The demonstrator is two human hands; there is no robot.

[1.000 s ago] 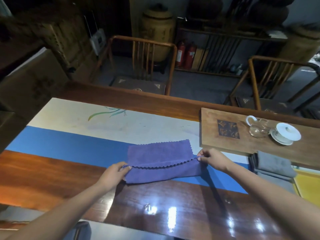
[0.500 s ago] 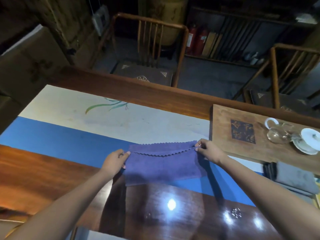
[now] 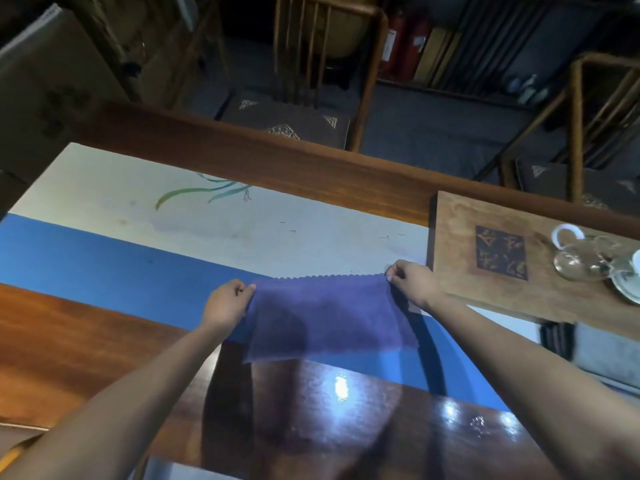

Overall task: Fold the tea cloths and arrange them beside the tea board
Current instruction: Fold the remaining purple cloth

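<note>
Both hands are pinching the purple tea cloth [image 3: 329, 317] by its far scalloped edge: left hand [image 3: 227, 301] has the left corner, right hand [image 3: 414, 284] has the right corner, so that edge is stretched between them. The cloth sits over the blue band of the runner [image 3: 104, 265] on the wooden bench [image 3: 69, 344], its near edge reaching the bare glossy wood. The tea board [image 3: 498, 258] is just right of it, with a glass pitcher [image 3: 578, 261] on top. Grey folded cloths [image 3: 609, 351] lie near the board's near side.
</note>
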